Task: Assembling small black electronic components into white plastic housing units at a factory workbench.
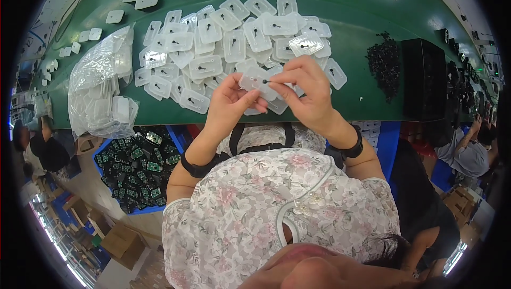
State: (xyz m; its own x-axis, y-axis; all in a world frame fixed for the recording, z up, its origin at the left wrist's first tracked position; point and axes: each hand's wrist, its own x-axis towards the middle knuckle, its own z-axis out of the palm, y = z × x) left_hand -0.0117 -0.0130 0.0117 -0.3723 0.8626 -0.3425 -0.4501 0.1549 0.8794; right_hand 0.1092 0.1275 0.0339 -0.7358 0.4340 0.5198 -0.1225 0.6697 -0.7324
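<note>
My left hand (229,105) holds a translucent white square pad (254,80) by its lower left edge, above the near edge of the green table (372,17). My right hand (306,84) pinches a small black stud at the pad's centre with thumb and forefinger. Just beyond both hands lies a heap of several identical white pads (229,44), most with a black stud in the middle. Both wrists wear black bands.
A clear plastic bag of pads (104,87) lies at the left. A pile of small black parts (384,63) and a black box (423,79) sit to the right. Below the table is a blue bin of green circuit boards (139,169). Another person (468,150) sits at the right.
</note>
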